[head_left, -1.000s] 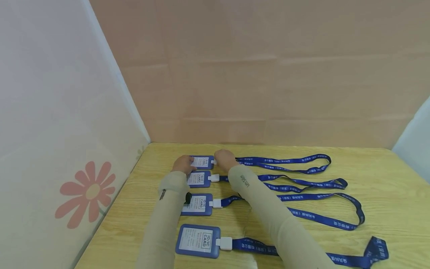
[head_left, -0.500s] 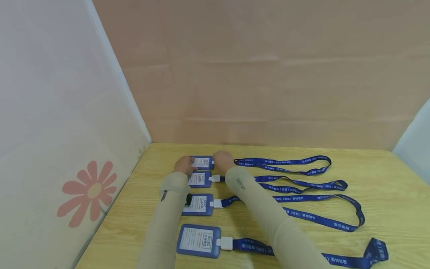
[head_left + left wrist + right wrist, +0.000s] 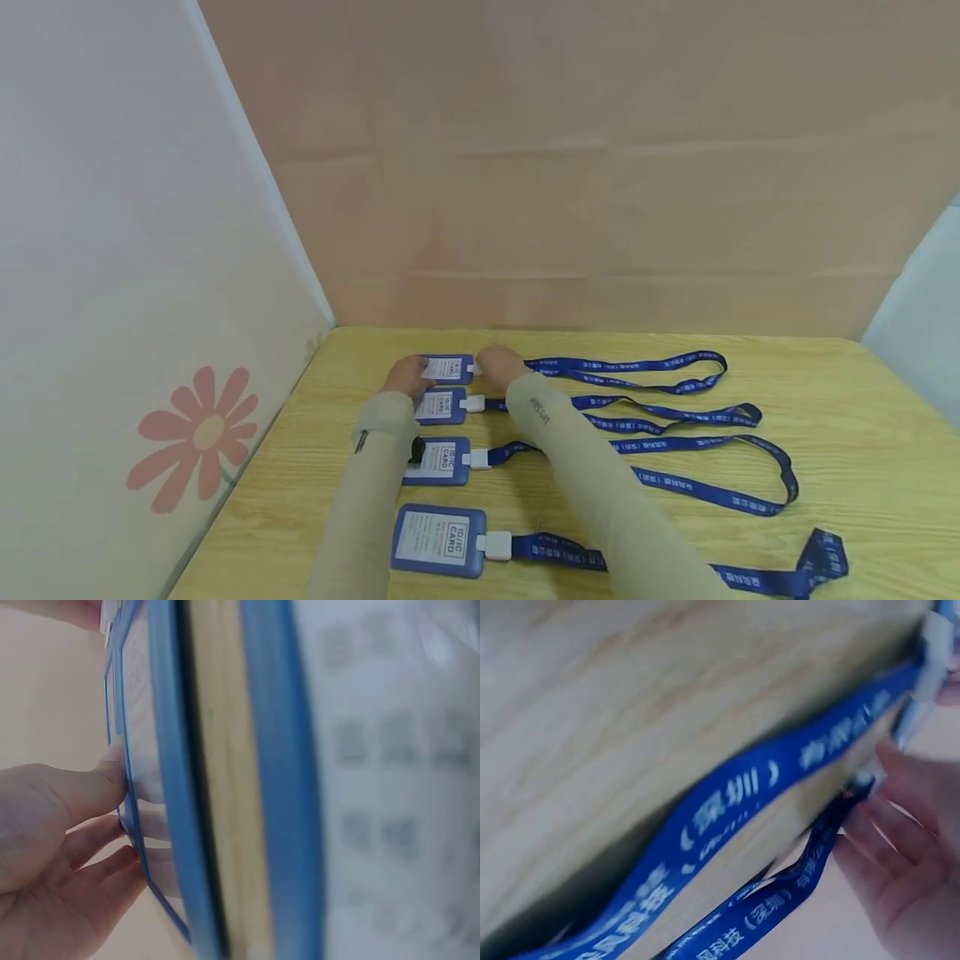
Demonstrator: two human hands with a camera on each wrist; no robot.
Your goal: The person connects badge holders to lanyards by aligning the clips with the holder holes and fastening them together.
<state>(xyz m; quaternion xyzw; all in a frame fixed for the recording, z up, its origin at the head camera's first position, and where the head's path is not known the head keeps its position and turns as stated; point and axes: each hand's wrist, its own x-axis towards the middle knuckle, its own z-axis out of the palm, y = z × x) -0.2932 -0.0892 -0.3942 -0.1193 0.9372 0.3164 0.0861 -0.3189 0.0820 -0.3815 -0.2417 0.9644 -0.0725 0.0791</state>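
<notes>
Several blue ID card holders on blue printed lanyards lie in a column on the table. At the farthest card holder [image 3: 450, 370], my left hand [image 3: 407, 377] pinches the left edge. In the left wrist view its thumb [image 3: 105, 784] is on one side of that holder, with fingertips showing through the clear part. My right hand [image 3: 501, 367] is at the other end, where the lanyard [image 3: 615, 367] joins. The right wrist view shows its thumb and fingers pinching the white clip [image 3: 868, 774], which they partly cover. The looped strap trails away to the right.
Nearer to me lie the second card holder [image 3: 441, 406], the third card holder [image 3: 442, 463] and the nearest card holder [image 3: 438, 540], lanyards stretched rightward. My forearms pass over some of them. A beige wall [image 3: 600, 167] rises behind the wooden table [image 3: 840, 433]; a flower-printed panel [image 3: 150, 292] stands left.
The head view has shifted slightly, so everything sits a little lower and further left. Both hands keep their places on the farthest card holder and its clip.
</notes>
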